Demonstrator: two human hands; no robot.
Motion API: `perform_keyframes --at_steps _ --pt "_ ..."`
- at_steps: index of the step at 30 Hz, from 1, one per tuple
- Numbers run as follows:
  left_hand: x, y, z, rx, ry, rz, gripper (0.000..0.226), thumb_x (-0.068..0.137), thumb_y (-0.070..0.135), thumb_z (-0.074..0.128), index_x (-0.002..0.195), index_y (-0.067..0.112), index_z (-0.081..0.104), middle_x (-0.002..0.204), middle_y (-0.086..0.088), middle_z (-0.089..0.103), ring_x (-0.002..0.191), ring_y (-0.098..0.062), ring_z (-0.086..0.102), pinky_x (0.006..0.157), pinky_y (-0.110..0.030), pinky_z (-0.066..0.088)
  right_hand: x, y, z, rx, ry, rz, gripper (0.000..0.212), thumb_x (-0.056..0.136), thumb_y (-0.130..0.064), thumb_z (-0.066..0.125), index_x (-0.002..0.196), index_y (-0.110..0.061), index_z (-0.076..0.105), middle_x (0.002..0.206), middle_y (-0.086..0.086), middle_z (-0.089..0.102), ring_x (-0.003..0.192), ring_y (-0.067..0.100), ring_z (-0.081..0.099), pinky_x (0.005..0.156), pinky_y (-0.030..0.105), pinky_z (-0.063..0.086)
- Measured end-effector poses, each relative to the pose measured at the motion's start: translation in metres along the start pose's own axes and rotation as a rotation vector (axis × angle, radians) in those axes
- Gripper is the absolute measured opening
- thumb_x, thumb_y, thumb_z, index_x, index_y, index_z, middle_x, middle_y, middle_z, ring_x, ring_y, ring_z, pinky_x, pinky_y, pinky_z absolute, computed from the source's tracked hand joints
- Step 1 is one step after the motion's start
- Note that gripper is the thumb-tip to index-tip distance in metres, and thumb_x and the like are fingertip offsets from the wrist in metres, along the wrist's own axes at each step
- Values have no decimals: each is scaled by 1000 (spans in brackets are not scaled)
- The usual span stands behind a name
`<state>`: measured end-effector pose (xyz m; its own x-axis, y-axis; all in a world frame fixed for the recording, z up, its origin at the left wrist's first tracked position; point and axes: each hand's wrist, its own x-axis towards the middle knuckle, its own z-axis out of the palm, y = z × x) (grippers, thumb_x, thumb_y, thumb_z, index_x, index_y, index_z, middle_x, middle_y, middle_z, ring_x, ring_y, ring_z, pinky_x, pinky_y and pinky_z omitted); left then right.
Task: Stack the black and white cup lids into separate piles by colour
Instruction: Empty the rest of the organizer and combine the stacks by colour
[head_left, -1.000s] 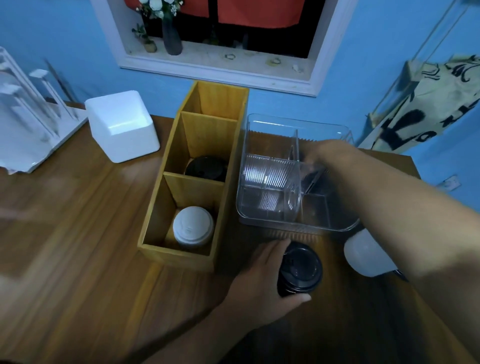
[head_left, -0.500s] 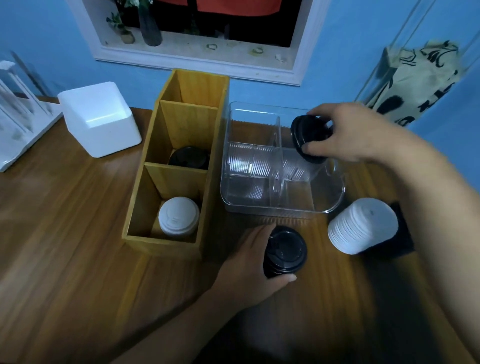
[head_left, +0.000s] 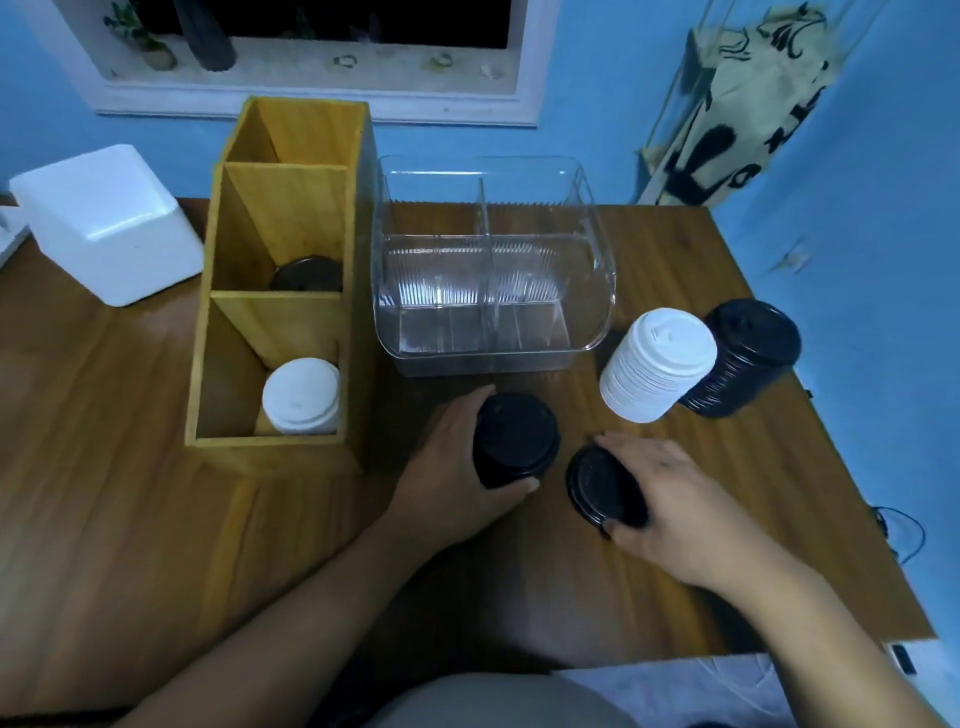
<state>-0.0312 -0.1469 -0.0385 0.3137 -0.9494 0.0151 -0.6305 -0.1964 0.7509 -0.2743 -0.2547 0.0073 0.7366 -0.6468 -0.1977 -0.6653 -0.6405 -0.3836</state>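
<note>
The single black plastic cup lid that you were holding up over the clear plastic divided organiser half a second ago is now sitting low over the wooden table, tilted, just beside the short stack of black lids at the near centre. That move is putting it within easy reach of its own colour, so you are likely about to cap that black pile with it. Your right hand is pinching the lid by its rim, fingers curled over the far edge and thumb under the near one. Your left hand is keeping its place, wrapped around the side of the black stack and steadying it. Further right, a tall white lid stack is leaning against another black lid stack, while the wooden three-compartment box is holding white lids in the nearest compartment and black lids in the middle one.
</note>
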Motion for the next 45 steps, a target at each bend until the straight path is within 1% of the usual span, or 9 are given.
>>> perform_keyframes --at_steps 4,7,13,17,22,28,32,39,45 --pt "-1 2 0 17 -10 9 109 68 57 87 156 31 28 152 14 38 134 5 31 111 -20 29 -6 8 11 114 121 10 95 74 -56 79 153 -33 31 151 -19 29 140 0 21 116 24 22" --pt "-1 1 1 23 -15 20 109 68 60 86 156 29 29 153 13 40 139 -3 34 116 -28 33 -9 7 17 62 213 40 89 74 -66 72 148 -27 43 142 -16 42 129 7 35 108 25 32" --pt "0 -1 2 44 -25 32 106 66 68 81 153 34 30 148 18 41 137 -6 37 114 -35 38 -8 15 12 224 120 4 88 76 -37 85 150 -36 38 141 -22 45 132 -4 36 114 24 33" --pt "0 0 1 43 -27 37 106 66 67 82 153 33 31 148 18 41 136 -5 37 114 -34 38 -15 18 3 429 -30 -28 96 78 -3 74 149 -49 28 157 -25 29 147 -3 21 122 29 21" --pt "0 -1 2 60 -20 39 106 66 69 81 153 34 31 149 18 41 136 -5 37 114 -34 38 -15 -5 11 70 298 201 87 76 -73 66 147 -33 33 134 -15 44 123 11 41 97 34 45" --pt "1 -1 1 65 -35 30 107 65 71 80 153 38 29 148 20 39 136 -4 36 113 -32 37 -15 -1 17 243 197 72 101 74 -31 77 153 -41 15 147 -15 34 140 6 26 115 43 34" --pt "1 0 1 62 -47 26 108 65 69 81 154 38 27 149 20 39 136 -4 34 111 -27 33 -13 2 22 159 297 73 95 75 -51 81 152 -35 26 138 -18 42 133 8 34 108 30 34" --pt "3 2 1 44 -40 15 113 61 70 83 154 38 26 148 23 43 136 -3 35 114 -31 32 7 -23 -7 361 365 -53 82 65 -51 87 137 -33 53 127 -25 56 122 -2 50 103 18 39" --pt "3 4 1 10 -44 12 122 63 64 87 159 33 18 150 20 43 136 -3 31 109 -26 26 57 -56 -5 177 197 -242 80 68 -56 84 137 -24 59 138 -8 58 129 11 45 109 29 39"
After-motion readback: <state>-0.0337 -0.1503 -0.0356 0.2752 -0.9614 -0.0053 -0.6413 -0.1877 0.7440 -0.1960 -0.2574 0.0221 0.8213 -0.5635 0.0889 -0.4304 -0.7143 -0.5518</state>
